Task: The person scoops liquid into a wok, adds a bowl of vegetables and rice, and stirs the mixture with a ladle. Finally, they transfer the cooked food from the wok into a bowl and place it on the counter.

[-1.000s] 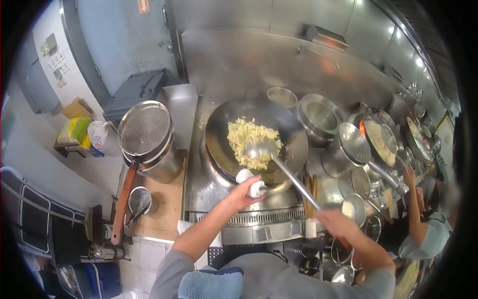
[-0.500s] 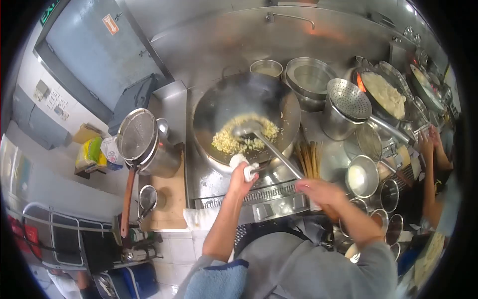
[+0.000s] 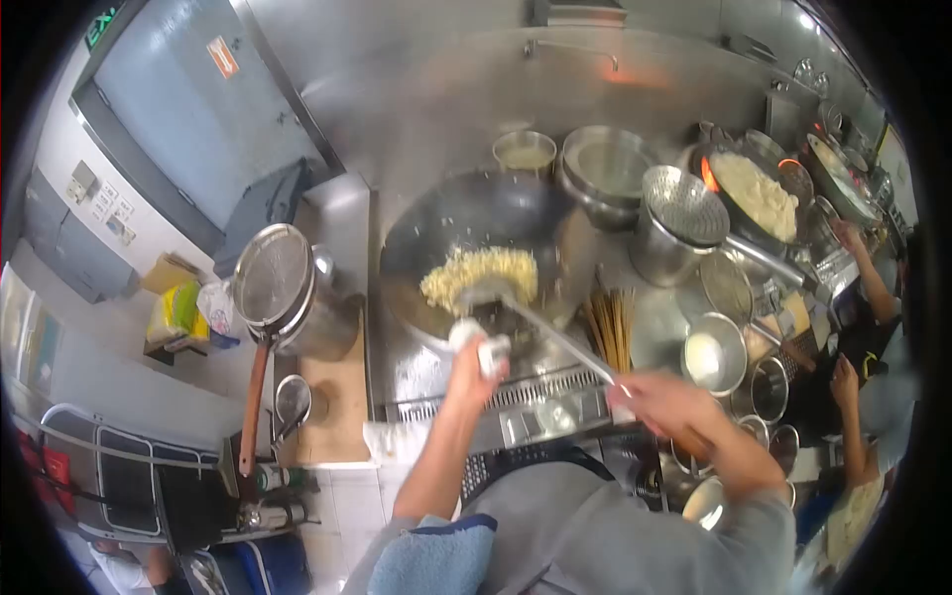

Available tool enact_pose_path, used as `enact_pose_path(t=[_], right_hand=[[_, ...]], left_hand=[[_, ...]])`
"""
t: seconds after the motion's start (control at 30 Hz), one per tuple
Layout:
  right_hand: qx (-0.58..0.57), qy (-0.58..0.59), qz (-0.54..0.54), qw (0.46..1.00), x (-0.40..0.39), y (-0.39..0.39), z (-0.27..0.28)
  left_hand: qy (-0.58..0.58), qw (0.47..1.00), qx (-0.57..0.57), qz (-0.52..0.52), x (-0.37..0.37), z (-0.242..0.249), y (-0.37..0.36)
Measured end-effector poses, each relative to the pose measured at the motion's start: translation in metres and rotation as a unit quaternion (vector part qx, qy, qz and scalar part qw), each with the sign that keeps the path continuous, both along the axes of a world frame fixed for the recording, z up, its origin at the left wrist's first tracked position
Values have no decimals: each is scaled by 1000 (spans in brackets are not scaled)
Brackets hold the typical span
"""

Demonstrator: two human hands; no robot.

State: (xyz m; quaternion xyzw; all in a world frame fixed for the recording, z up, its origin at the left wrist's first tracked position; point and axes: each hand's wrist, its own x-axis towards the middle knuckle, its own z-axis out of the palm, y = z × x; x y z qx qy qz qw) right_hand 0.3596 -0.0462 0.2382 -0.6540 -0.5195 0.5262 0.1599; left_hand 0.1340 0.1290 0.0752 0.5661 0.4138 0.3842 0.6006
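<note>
A white cloth (image 3: 492,355) is bunched in my left hand (image 3: 470,385), closed at the near rim of a large dark wok (image 3: 431,223); the grip beneath the cloth is hidden. My right hand (image 3: 679,405) is wrapped round the handle of a long metal ladle (image 3: 563,341). The ladle's bowl, blurred by motion, rests low in the wok against the near side of a heap of pale yellow, finely chopped food (image 3: 491,266). Some bits of that food seem to be in the air above the heap.
A bundle of bamboo sticks (image 3: 610,327) stands right of the wok. Beyond it are a perforated strainer (image 3: 684,203) on a pot, metal bowls (image 3: 716,349) and a second pan (image 3: 759,193) beside flame. Left stands a mesh sieve (image 3: 271,278). Another person's hand (image 3: 845,382) shows far right.
My left hand and the wok's near rim have shifted slightly. The ladle's bowl has moved nearer me, and the food has gathered into a tighter heap. The other person's hands have moved apart.
</note>
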Motion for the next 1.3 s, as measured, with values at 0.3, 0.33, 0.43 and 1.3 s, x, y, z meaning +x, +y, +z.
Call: enact_pose_path(t=[0.3,0.33,0.43,1.3], right_hand=[[76,420,-210,880,-10,4,-40],[90,564,-231,787,-12,9,-59],[0,866,-230,445,-18,41,-127],[623,311,-285,659,-37,324,38]], left_hand=[[-261,873,-400,101,3,-1,-24],[-264,882,-384,71,2,5,0],[-262,876,-402,39,14,-11,48],[-204,893,-401,-17,13,-16,47]])
